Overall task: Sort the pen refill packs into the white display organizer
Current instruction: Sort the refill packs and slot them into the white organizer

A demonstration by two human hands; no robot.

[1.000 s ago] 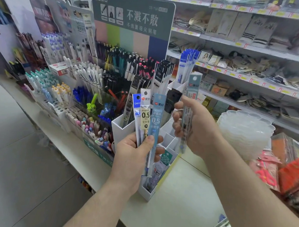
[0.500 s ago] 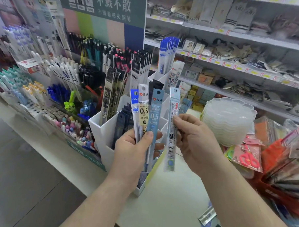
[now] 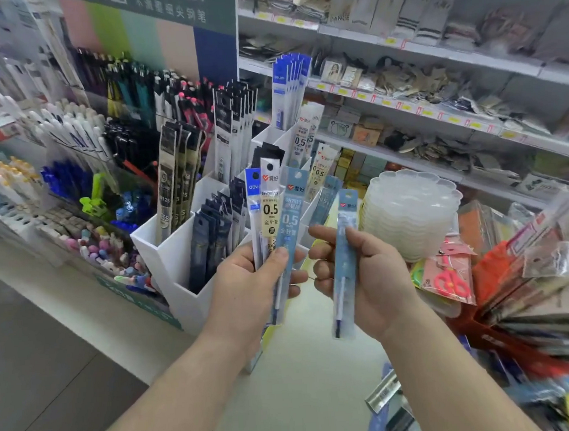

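My left hand (image 3: 250, 282) grips a fan of three refill packs (image 3: 276, 215): one blue-topped, one cream marked 0.5, one light blue marked 0.5. My right hand (image 3: 364, 277) pinches a single light-blue refill pack (image 3: 344, 245) upright, just right of the fan. Behind both hands stands the white display organizer (image 3: 177, 262), a stepped set of compartments on the counter. Its compartments hold dark, black-and-white, blue and cream refill packs standing upright. The organizer's front lower part is hidden by my hands.
A stack of clear scalloped plastic trays (image 3: 410, 210) stands right of the organizer. Pen displays (image 3: 78, 152) fill the counter to the left. Packaged scissors (image 3: 449, 279) and hanging packs crowd the right. Shelves with small goods run behind.
My right hand came down and back from the organizer's upper compartments with its single pack, which now hangs lower beside the left hand's fan. The view has moved closer and rightward.
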